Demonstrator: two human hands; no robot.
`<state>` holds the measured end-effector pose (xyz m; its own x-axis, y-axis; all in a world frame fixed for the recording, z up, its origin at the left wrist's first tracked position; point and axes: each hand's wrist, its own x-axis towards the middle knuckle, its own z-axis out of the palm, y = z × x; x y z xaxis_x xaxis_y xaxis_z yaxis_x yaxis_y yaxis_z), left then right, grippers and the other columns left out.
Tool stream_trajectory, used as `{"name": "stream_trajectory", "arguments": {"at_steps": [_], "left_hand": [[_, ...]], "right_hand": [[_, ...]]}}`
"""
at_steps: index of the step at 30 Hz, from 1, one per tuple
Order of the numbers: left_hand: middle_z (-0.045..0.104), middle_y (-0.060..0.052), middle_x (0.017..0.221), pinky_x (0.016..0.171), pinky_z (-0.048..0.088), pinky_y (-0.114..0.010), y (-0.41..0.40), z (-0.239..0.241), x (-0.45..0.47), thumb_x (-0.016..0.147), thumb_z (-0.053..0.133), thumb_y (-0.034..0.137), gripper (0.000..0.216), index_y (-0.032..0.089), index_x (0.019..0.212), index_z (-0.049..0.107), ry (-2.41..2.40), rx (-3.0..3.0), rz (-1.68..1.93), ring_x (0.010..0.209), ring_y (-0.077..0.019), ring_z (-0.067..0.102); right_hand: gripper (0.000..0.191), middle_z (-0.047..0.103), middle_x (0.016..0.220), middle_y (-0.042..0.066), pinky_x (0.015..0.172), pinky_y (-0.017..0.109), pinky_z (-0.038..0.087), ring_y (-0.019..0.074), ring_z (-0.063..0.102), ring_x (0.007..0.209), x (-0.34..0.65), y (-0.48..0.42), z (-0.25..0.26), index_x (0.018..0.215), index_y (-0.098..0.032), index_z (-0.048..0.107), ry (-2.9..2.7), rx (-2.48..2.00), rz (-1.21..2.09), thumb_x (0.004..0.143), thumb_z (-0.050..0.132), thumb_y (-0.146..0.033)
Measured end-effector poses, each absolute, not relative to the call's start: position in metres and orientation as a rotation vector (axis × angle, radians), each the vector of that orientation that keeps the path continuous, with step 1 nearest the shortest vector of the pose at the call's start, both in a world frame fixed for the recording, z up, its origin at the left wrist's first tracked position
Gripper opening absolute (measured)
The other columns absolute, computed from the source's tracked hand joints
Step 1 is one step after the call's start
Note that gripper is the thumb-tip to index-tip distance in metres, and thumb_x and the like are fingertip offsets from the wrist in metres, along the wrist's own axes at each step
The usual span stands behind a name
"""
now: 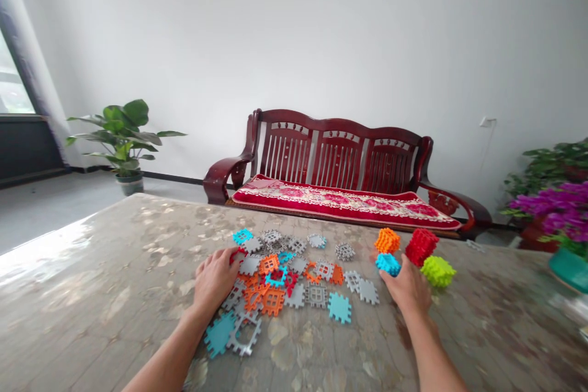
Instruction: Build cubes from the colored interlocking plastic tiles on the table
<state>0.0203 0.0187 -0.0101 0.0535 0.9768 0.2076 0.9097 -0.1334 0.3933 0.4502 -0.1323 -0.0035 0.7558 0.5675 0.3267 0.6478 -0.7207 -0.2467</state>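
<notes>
My left hand (215,277) rests at the left edge of a loose spread of notched interlocking plastic tiles. Its fingers are bent over a red tile (237,255), which is mostly hidden under them. On the right, my right hand (410,288) has thumb and forefinger around a stack of blue tiles (388,264). Close by are an orange stack (386,240), a red stack (421,246) and a lime green stack (438,271). Between my hands lie grey tiles (316,295), orange tiles (272,301) and a light blue tile (339,307), some overlapping.
The tiles lie on a table with a patterned, shiny cover (114,282). Beyond it stands a dark red wooden bench (337,150) with a red floral cushion (340,199). Purple flowers (551,211) in a teal pot (569,269) stand at the right; a potted plant (126,141) is at the left.
</notes>
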Motion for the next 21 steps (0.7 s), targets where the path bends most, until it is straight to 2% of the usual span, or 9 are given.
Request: {"name": "stream_trajectory", "arguments": {"at_steps": [4, 7, 10, 13, 17, 21], "left_hand": [[0.065, -0.009, 0.137, 0.109, 0.037, -0.045, 0.017, -0.008, 0.022, 0.095, 0.036, 0.036, 0.047, 0.027, 0.130, 0.065, 1.942, 2.133, 0.635, 0.126, -0.0278, 0.057], [0.066, -0.009, 0.136, 0.109, 0.036, -0.046, 0.018, -0.009, 0.021, 0.094, 0.037, 0.036, 0.046, 0.027, 0.130, 0.066, 1.936, 2.125, 0.641, 0.126, -0.0283, 0.057], [0.066, -0.008, 0.136, 0.109, 0.035, -0.046, 0.019, -0.010, 0.021, 0.094, 0.038, 0.035, 0.045, 0.029, 0.129, 0.066, 1.931, 2.121, 0.656, 0.126, -0.0276, 0.057], [0.066, -0.008, 0.136, 0.110, 0.035, -0.044, 0.018, -0.009, 0.022, 0.094, 0.039, 0.034, 0.045, 0.029, 0.130, 0.065, 1.928, 2.118, 0.657, 0.126, -0.0267, 0.057], [0.066, -0.008, 0.135, 0.110, 0.035, -0.045, 0.017, -0.008, 0.022, 0.094, 0.039, 0.034, 0.045, 0.028, 0.130, 0.065, 1.924, 2.112, 0.653, 0.128, -0.0273, 0.056], [0.066, -0.008, 0.134, 0.110, 0.035, -0.045, 0.016, -0.008, 0.022, 0.095, 0.040, 0.034, 0.042, 0.029, 0.127, 0.066, 1.917, 2.106, 0.660, 0.127, -0.0271, 0.057]], "right_hand": [[0.056, 0.068, 0.122, 0.018, 0.099, 0.047, 0.046, 0.0342, 0.061, 0.113, 0.427, -0.120, 0.007, 0.135, -0.014, 0.058, -1.137, -2.310, -0.440, 0.086, 0.051, -0.041], [0.037, 0.072, 0.117, 0.011, 0.104, 0.041, 0.045, 0.0268, 0.062, 0.114, 0.384, -0.105, 0.010, 0.116, -0.020, 0.069, -1.466, -1.974, -0.194, 0.086, 0.051, -0.034], [0.032, 0.073, 0.115, 0.007, 0.104, 0.040, 0.046, 0.0251, 0.062, 0.114, 0.327, -0.093, 0.011, 0.113, -0.024, 0.071, -1.670, -1.809, 0.001, 0.085, 0.056, -0.029], [0.040, 0.072, 0.122, 0.005, 0.106, 0.039, 0.044, 0.0248, 0.059, 0.118, 0.279, -0.086, 0.015, 0.120, -0.026, 0.069, -1.825, -1.726, 0.127, 0.081, 0.062, -0.022], [0.055, 0.068, 0.130, 0.006, 0.107, 0.042, 0.042, 0.0276, 0.055, 0.123, 0.246, -0.078, 0.023, 0.132, -0.026, 0.062, -1.954, -1.765, 0.142, 0.078, 0.068, -0.025], [0.059, 0.070, 0.125, 0.008, 0.103, 0.043, 0.043, 0.0290, 0.056, 0.120, 0.238, -0.069, 0.025, 0.137, -0.025, 0.057, -2.023, -1.878, 0.139, 0.079, 0.066, -0.025]]}}
